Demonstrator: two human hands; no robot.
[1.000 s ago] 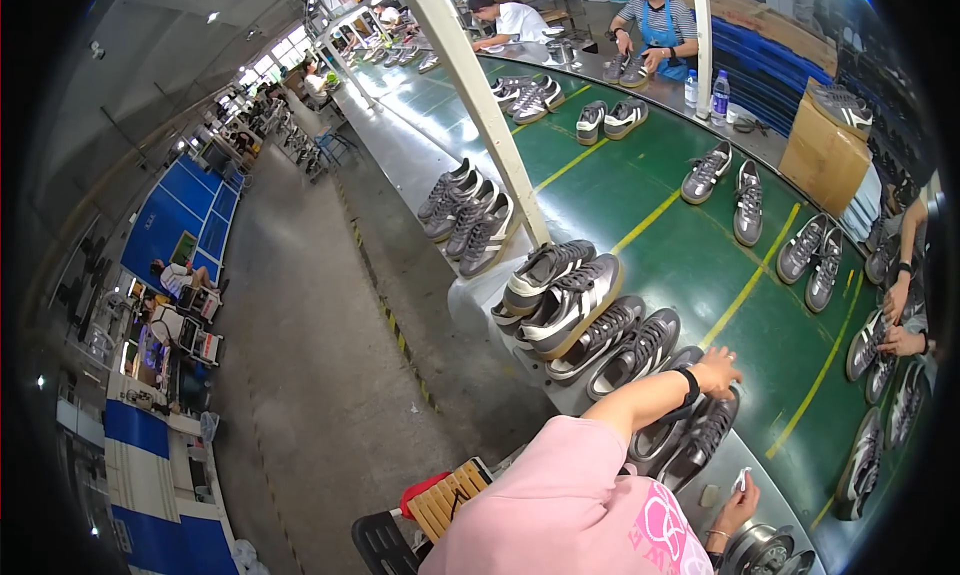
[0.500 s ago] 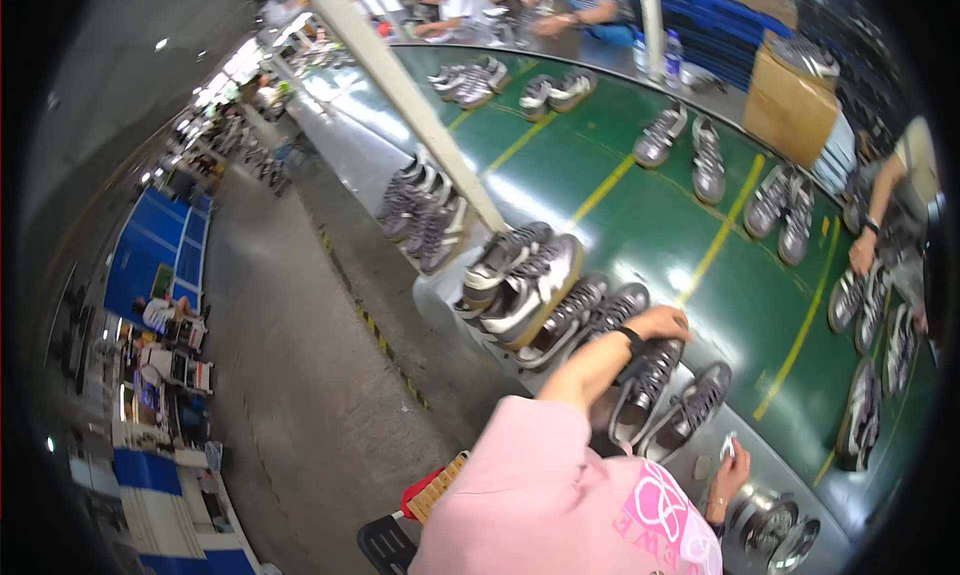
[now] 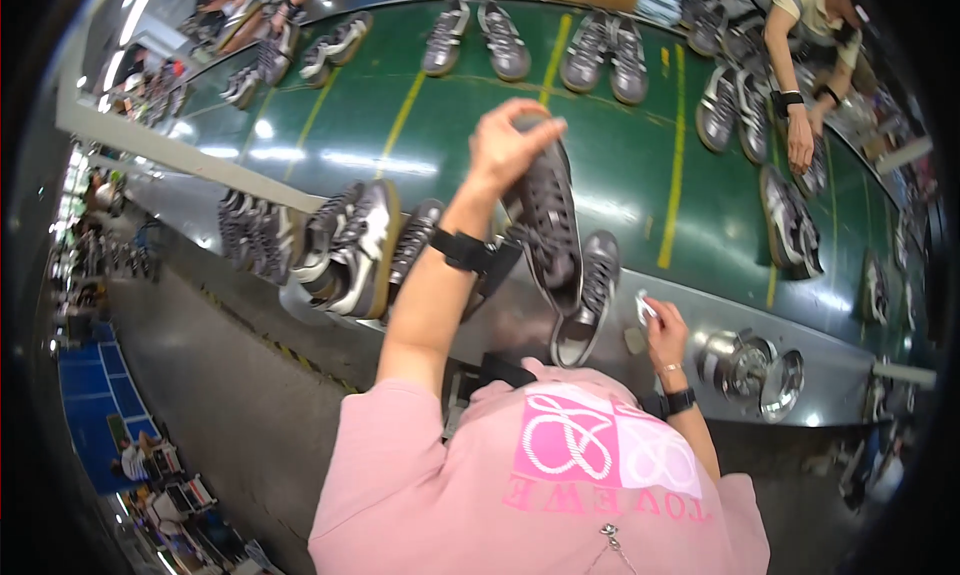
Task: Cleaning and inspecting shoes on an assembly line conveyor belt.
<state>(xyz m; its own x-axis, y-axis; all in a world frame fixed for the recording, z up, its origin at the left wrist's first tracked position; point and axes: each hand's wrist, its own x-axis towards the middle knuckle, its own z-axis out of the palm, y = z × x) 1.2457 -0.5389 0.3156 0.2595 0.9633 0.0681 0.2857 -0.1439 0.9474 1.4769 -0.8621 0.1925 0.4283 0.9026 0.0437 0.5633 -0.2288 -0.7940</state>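
My left hand [image 3: 503, 153] grips a grey sneaker [image 3: 548, 220] by its toe. The shoe is lifted in front of me, laces facing up and heel toward me. Just right of it, a second grey sneaker [image 3: 597, 280] rests on the metal edge of the bench. Farther right, my right hand [image 3: 667, 333] pinches a small white wad [image 3: 643, 305], perhaps cloth or tissue. Beside those fingers a small pale block [image 3: 635, 341] lies on the metal.
A green conveyor belt [image 3: 620, 155] with yellow stripes carries several pairs of sneakers. More sneakers [image 3: 352, 250] are stacked at my left, near a slanted white post [image 3: 190, 160]. Metal bowls [image 3: 745, 365] stand at the right. Across the belt, a co-worker's hand [image 3: 800, 140] is at a shoe.
My left hand has raised the sneaker by its toe off the bench. My right hand still holds the white wad. The view has swung to the right.
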